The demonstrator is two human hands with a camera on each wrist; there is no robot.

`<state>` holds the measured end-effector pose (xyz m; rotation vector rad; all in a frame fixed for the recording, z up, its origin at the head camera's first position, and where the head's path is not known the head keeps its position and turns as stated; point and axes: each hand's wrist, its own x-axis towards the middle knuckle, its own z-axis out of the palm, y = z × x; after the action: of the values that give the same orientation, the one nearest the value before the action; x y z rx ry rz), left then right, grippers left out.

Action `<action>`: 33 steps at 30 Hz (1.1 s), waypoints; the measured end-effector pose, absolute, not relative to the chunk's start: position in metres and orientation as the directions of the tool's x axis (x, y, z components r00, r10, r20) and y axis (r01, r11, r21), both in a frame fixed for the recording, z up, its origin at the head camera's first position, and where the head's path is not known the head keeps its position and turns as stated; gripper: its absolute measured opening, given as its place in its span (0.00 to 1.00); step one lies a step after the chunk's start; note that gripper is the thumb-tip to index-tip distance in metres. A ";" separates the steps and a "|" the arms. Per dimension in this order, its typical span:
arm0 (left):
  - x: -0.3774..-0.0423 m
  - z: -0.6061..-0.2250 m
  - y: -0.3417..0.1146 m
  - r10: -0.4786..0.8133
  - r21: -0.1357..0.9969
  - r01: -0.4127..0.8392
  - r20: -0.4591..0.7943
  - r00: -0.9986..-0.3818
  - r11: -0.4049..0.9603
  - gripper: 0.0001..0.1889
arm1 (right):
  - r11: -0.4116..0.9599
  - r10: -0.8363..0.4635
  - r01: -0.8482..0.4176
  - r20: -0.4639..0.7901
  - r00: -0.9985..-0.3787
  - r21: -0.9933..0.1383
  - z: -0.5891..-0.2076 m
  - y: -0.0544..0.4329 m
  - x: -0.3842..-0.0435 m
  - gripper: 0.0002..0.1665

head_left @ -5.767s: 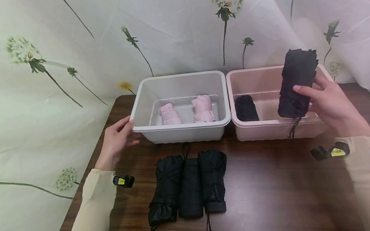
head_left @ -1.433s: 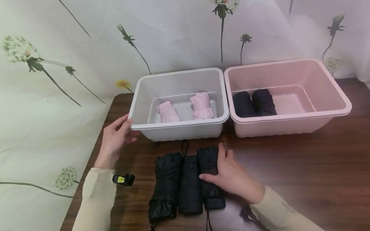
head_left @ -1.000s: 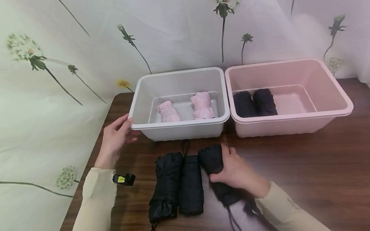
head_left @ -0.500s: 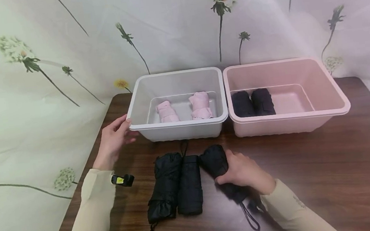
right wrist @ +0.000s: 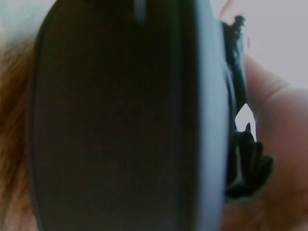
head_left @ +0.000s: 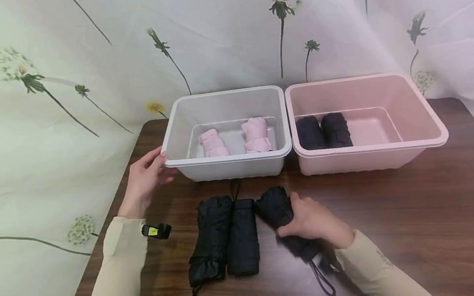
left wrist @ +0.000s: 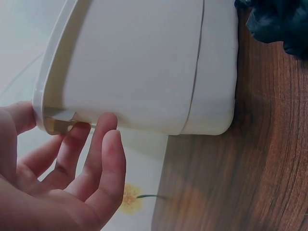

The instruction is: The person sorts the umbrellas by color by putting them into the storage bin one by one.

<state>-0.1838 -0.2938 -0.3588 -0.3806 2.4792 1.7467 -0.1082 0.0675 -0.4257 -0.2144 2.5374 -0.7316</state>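
My right hand (head_left: 312,220) grips a black folding umbrella (head_left: 274,207) lying slantwise on the table, its wrist loop trailing towards me. In the right wrist view the dark end of this umbrella (right wrist: 115,115) covers most of the picture and hides the fingers. Left of it, two more black folding umbrellas (head_left: 242,238) lie side by side. My left hand (head_left: 143,179) pinches the front left corner of the grey bin (head_left: 239,169). The left wrist view has the thumb on the rim and the fingers (left wrist: 113,159) under it.
Two pink rolled bundles (head_left: 256,135) lie apart inside the grey bin. Right against that bin stands a pink bin (head_left: 367,160), with two black umbrellas (head_left: 336,131) at its left end. A flowered cloth (head_left: 222,31) hangs behind the brown wooden table (head_left: 406,226).
The black umbrella earlier held over the pink bin now lies in it. My right hand has since gripped the row's rightmost umbrella and swung its near end right. The left hand stays put.
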 end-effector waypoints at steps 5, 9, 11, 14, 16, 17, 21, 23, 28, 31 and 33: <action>-0.183 -0.357 -0.293 -0.156 0.914 -0.252 -0.212 -0.965 0.318 0.30 | 0.830 -0.286 -0.030 -0.379 -0.880 -0.558 -0.428 0.070 -0.107 0.51; -0.182 -0.356 -0.293 -0.163 0.913 -0.257 -0.215 -0.963 0.315 0.31 | 0.808 -0.298 -0.035 -0.358 -0.885 -0.588 -0.431 0.073 -0.106 0.49; -0.182 -0.356 -0.292 -0.164 0.912 -0.259 -0.216 -0.963 0.318 0.31 | 0.795 -0.306 -0.032 -0.355 -0.884 -0.606 -0.432 0.074 -0.105 0.49; -0.182 -0.356 -0.292 -0.160 0.912 -0.258 -0.217 -0.963 0.318 0.31 | 0.774 -0.315 -0.018 -0.360 -0.878 -0.633 -0.431 0.077 -0.103 0.50; -0.182 -0.356 -0.293 -0.157 0.913 -0.258 -0.218 -0.963 0.315 0.31 | 0.758 -0.321 -0.011 -0.359 -0.877 -0.652 -0.429 0.078 -0.101 0.50; -0.182 -0.356 -0.293 -0.156 0.914 -0.258 -0.218 -0.963 0.313 0.31 | 0.750 -0.324 -0.009 -0.356 -0.876 -0.661 -0.428 0.079 -0.101 0.49; -0.182 -0.355 -0.292 -0.153 0.915 -0.259 -0.221 -0.963 0.310 0.31 | 0.706 -0.333 -0.014 -0.314 -0.889 -0.709 -0.420 0.082 -0.098 0.46; -0.182 -0.355 -0.292 -0.153 0.915 -0.260 -0.222 -0.963 0.309 0.31 | 0.676 -0.344 -0.023 -0.288 -0.893 -0.737 -0.415 0.085 -0.098 0.46; -0.182 -0.355 -0.293 -0.149 0.918 -0.260 -0.224 -0.963 0.300 0.31 | 0.563 -0.396 -0.036 -0.232 -0.888 -0.826 -0.397 0.094 -0.097 0.49; -0.183 -0.356 -0.294 -0.145 0.918 -0.260 -0.225 -0.963 0.299 0.31 | 0.458 -0.429 -0.030 -0.192 -0.883 -0.889 -0.385 0.099 -0.097 0.48; -0.183 -0.357 -0.294 -0.144 0.917 -0.260 -0.226 -0.964 0.302 0.31 | 0.384 -0.449 -0.034 -0.154 -0.880 -0.923 -0.378 0.103 -0.096 0.44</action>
<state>-0.1833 -0.2940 -0.3567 -0.3815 2.4519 1.7574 -0.0965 0.1032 -0.3776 -0.4185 2.2688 -1.4987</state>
